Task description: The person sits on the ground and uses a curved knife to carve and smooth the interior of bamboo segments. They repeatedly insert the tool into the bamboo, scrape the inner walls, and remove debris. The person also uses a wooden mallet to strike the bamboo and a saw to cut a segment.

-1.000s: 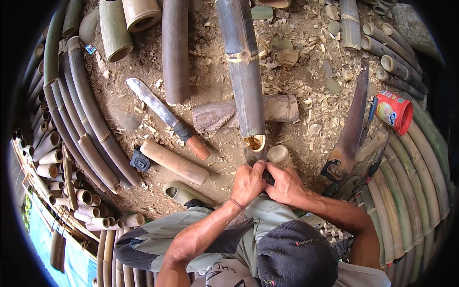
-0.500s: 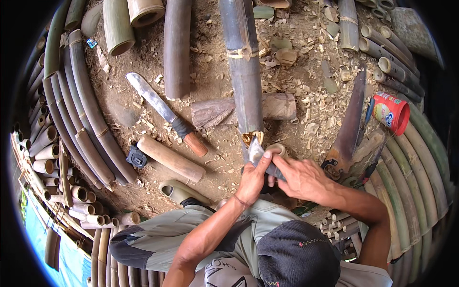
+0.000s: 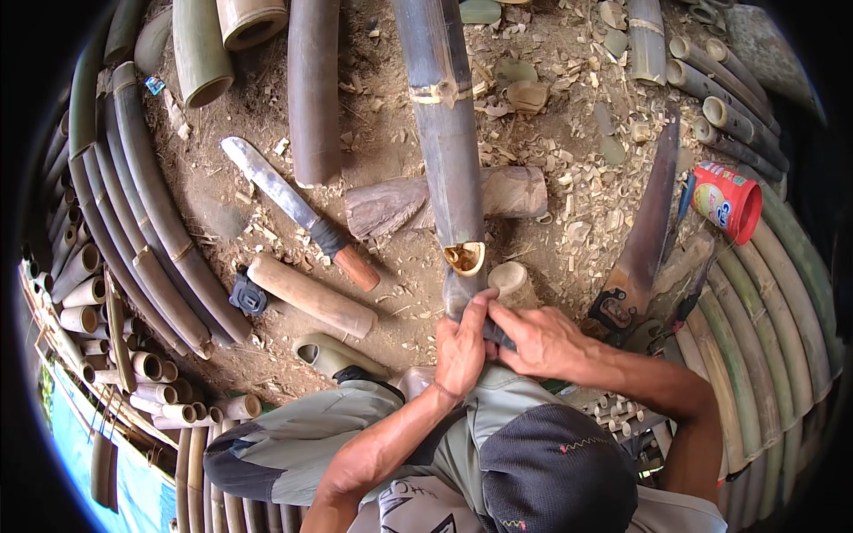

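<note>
A long dark bamboo pole (image 3: 444, 151) is seen running from the top centre of the frame down to the middle, its long axis nearly vertical in the picture, its cut lower end resting between the worker's hands. It is propped across a short wooden block (image 3: 524, 191) laid crosswise on the chip-strewn dirt ground (image 3: 569, 133). Stacked bamboo lengths (image 3: 133, 213) are curved around the left and right edges of the frame. A broad saw blade (image 3: 653, 213) is laid at the right, beside a red tin can (image 3: 729, 202) tipped on its side. At the left centre a machete (image 3: 293, 209) with a reddish handle is left lying diagonally, and a pale bamboo cylinder (image 3: 311, 295) is placed just below it.

The pole's near end is gripped by the left hand (image 3: 462, 351), whose fingers are wrapped shut around it from the left. The right hand (image 3: 542, 342) is pressed against the same end from the right, its fingers closed on a dark object that cannot be made out. Both hands are touching the pole, which extends straight away from them toward the top of the frame. A small cut bamboo stub (image 3: 511, 282) is seen just above the right hand, beside the pole's notched end.
</note>
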Motion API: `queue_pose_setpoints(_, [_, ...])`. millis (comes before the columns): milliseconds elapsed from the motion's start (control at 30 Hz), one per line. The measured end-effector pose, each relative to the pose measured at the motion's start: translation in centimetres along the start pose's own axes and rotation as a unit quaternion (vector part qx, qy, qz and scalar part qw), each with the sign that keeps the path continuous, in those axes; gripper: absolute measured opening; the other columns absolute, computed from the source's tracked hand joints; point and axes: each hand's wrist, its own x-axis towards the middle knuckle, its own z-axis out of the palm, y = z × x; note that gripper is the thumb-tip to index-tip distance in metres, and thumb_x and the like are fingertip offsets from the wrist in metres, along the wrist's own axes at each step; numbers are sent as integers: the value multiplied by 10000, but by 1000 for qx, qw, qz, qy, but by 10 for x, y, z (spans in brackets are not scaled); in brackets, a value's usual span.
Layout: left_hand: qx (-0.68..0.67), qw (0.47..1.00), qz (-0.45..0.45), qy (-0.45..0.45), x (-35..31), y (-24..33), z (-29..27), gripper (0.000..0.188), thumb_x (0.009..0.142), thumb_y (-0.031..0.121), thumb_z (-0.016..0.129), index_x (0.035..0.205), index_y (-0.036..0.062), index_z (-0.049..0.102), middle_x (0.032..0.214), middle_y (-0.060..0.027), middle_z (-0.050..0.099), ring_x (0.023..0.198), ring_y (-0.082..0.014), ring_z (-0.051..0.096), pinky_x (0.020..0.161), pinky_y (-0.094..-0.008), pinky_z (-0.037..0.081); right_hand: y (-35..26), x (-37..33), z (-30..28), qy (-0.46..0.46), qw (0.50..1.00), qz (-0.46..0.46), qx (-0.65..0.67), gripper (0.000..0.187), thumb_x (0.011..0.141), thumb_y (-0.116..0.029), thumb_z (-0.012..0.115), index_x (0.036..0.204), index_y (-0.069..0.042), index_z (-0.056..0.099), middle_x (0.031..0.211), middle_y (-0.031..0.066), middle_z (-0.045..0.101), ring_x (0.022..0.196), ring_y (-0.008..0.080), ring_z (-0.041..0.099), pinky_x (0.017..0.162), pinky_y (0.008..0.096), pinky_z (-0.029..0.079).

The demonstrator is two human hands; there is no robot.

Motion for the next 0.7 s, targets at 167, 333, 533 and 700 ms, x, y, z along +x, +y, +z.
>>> queue_pose_setpoints(167, [-243,961,-10,-135,11,-4,16,469,1058,386,455,1354,37,557,825,-6,606,639,-80,526,588,-247,474,-26,-14,-45,2,979,16,-202,415,899,-228,604,1220,20,518,778,169,679,639,332,692,533,447,542])
queue_pose_setpoints(333, [-416,889,-105,-163,21,-12,31,486,1039,388,490,1373,37,529,813,-15,615,678,-125,551,710,-309,495,-16,9,-70,-96,964,-30,-245,322,858,-189,632,1056,63,599,737,207,679,669,350,696,571,428,543])
queue_pose_setpoints(533, [-176,978,-93,-55,17,-5,5,427,1017,352,509,1216,2,648,683,-50,604,569,-154,544,557,-298,460,-15,10,-36,-90,991,68,-73,390,843,-192,657,1091,83,538,704,253,644,676,423,671,615,484,543])
queue_pose_setpoints(700, [71,997,4,1,30,-12,-23,548,976,354,534,590,-26,610,465,-92,540,398,-196,514,422,-364,405,-12,13,20,41,991,85,97,485,831,-215,679,1192,43,481,730,277,646,710,472,652,643,528,522])
